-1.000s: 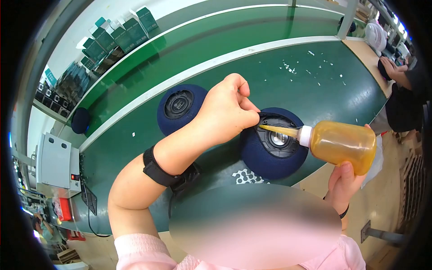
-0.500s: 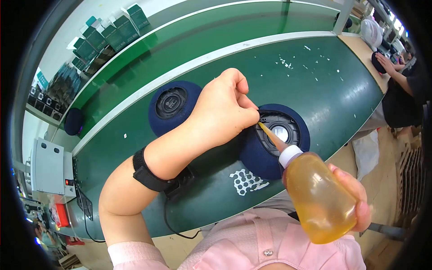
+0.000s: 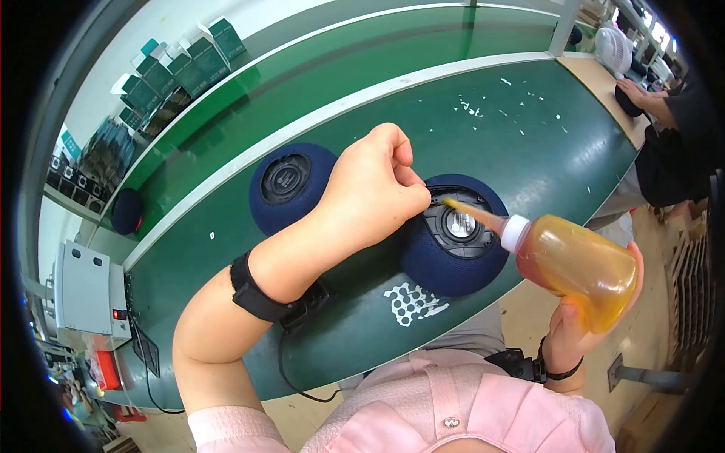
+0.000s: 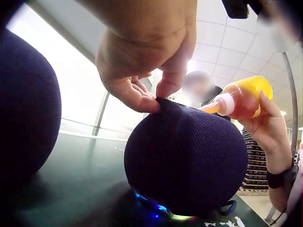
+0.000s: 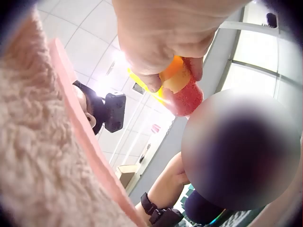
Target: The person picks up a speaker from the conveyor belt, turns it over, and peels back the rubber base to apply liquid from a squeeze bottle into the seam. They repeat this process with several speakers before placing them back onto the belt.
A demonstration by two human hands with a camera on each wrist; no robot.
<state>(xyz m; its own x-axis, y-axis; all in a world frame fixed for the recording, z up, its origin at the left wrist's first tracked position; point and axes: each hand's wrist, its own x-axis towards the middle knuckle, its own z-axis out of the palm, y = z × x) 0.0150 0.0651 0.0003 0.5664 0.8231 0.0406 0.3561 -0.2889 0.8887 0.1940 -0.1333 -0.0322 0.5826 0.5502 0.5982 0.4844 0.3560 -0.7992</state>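
Note:
A dark blue fabric-covered round speaker (image 3: 453, 268) sits on the green bench with its black recessed opening facing up. My left hand (image 3: 377, 185) pinches the fabric edge at the far-left rim of that opening; in the left wrist view a small fold of cloth (image 4: 163, 103) rises between thumb and fingers. A squeeze bottle (image 3: 581, 264) of amber liquid is gripped by my right hand (image 3: 575, 328), lying nearly level. Its tapered nozzle (image 3: 479, 215) reaches over the opening, tip near the rim just right of my left fingertips. Much of the right hand hides behind the bottle.
A second blue speaker (image 3: 291, 196) stands just left, partly behind my left forearm. Perforated white scrap (image 3: 414, 303) lies near the front edge, and white bits (image 3: 468, 109) at the back. A grey box (image 3: 87, 291) stands far left. Another person's hand (image 3: 634, 94) works at the right.
The bottle swung down towards my body, then back up to the right. Its nozzle tip shifted slightly right along the rim. My left hand keeps its pinch on the fabric.

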